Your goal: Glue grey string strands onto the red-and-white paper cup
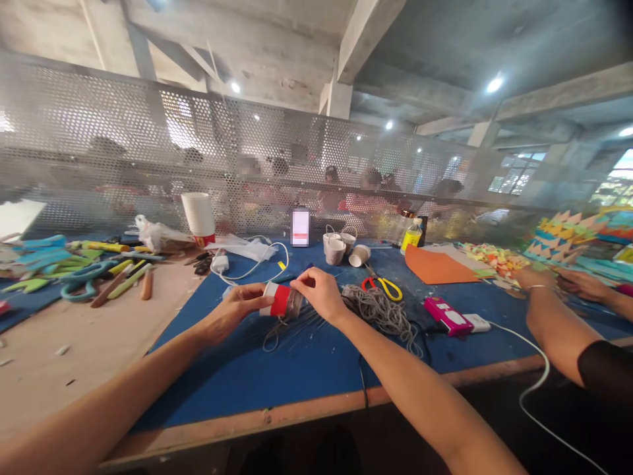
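My left hand (pixel 243 305) grips a red and white paper cup (pixel 280 301), which lies on its side above the blue mat. Grey cord is wound around one end of the cup. At that wrapped end my right hand (pixel 319 290) pinches with thumb and fingers; what sits between the fingertips is too small to make out, though cord is close by. A loose heap of grey cord (pixel 378 313) lies to the right of my right hand. Beyond it rest scissors (pixel 388 287) with red and yellow handles. Several small cord-wrapped cups (pixel 335 251) stand farther back.
A tall stack of white paper cups (pixel 198 212) stands back left, near scissors (pixel 86 280) and tools. A phone (pixel 300 227) leans upright ahead. At right are orange paper (pixel 438 266), a yellow bottle (pixel 411 236), a pink box (pixel 448 316) with a white cable, and another person's arms (pixel 558 323).
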`<state>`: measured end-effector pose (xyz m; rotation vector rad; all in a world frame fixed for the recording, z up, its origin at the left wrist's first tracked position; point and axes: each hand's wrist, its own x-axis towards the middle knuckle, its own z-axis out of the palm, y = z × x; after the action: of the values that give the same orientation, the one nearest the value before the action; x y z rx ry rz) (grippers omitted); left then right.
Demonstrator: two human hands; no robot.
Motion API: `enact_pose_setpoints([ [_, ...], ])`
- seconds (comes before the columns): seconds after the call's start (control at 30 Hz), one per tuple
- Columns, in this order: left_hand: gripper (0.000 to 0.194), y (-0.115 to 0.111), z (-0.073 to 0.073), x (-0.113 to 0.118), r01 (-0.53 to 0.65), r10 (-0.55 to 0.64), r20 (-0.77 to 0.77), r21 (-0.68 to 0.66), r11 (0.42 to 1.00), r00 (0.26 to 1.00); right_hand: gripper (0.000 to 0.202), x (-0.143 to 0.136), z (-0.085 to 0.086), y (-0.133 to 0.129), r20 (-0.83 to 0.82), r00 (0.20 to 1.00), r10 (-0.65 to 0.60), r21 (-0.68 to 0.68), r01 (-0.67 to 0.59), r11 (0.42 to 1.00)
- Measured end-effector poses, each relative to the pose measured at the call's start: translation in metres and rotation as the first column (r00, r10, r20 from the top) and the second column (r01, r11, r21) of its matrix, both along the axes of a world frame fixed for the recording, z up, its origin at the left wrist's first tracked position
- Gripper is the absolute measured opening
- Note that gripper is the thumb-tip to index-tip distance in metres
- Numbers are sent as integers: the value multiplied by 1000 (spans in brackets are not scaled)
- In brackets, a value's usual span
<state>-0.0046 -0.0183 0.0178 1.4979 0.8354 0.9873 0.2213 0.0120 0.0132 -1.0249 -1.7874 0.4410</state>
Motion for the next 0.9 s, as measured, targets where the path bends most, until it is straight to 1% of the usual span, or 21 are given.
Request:
enact_pose_setpoints([
  [0.13, 23, 3, -5, -1, 14, -14, 8, 3, 1000, 1000, 16, 0, -1, 0, 4, 1000, 7, 0, -7, 1000],
  [0.27, 20, 4, -7, -1, 1, -1, 14, 12, 1000, 1000, 15, 0, -1, 0, 24, 1000, -1, 1, 1, 1000],
  [0.43, 26, 4, -6, 1, -4, 5, 30, -22, 1000, 1000, 16, 0, -2, 0, 28, 1000, -10, 6, 10, 1000],
  [0.6, 27, 8, -11, -2, 31, -30, 30, -33, 999, 999, 16, -1, -3, 1, 39, 999, -11, -8, 11, 1000],
  [0.73, 28, 10, -16, -3, 37, -35, 53, -48, 998, 998, 16, 0, -4, 1, 16, 1000, -13, -46, 13, 999],
  [0.9, 28, 8, -15, -2, 24, -23, 37, -41, 999, 999, 16, -1, -5, 2, 18, 1000, 1, -38, 0, 999],
])
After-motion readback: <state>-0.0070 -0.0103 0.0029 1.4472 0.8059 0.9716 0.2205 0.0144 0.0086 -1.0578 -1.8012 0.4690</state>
